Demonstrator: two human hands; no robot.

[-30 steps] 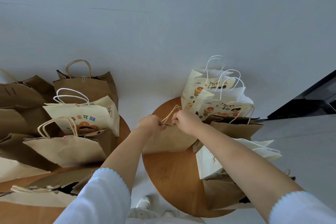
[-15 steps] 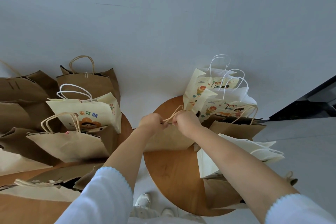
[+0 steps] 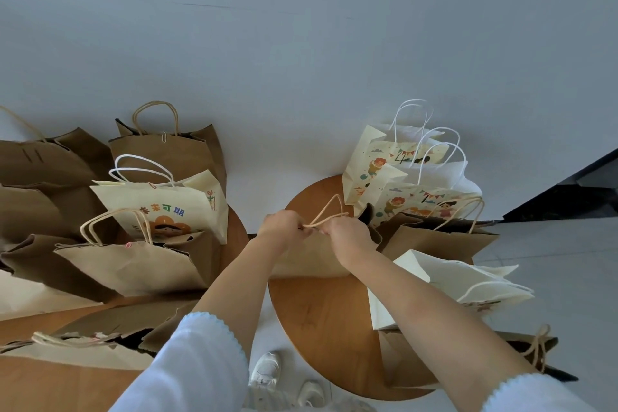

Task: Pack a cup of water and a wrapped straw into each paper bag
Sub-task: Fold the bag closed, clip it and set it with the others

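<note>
1. Head view: a pale grey wall fills the upper part, and a round wooden bench (image 3: pixel 321 321) stands below it over a light floor.
2. A plain brown bag (image 3: pixel 311 257) stands upright on the far-left part of this bench, its twine handles (image 3: pixel 329 214) rising above the top edge.
3. The left hand (image 3: pixel 281 227) and right hand (image 3: pixel 347 234) meet at the top of the brown bag, both with fingers curled, pinching the twine handles and the bag's rim between them.
4. Just right of the brown bag stands another brown bag (image 3: pixel 434 237), and behind that, cream bags printed with cartoon children (image 3: pixel 394 177), with white cord handles.
5. Near the bench's right edge a cream bag (image 3: pixel 461 284) leans over, with a further brown bag (image 3: pixel 535 351) below it.
6. Left of the bench, on a second wooden surface, stand several brown bags and a cream bag with coloured characters (image 3: pixel 164 207).
7. White shoes (image 3: pixel 267 371) show on the floor beside the bench's near-left edge.
8. No cup or straw can be seen; what the bags contain cannot be told.
</note>
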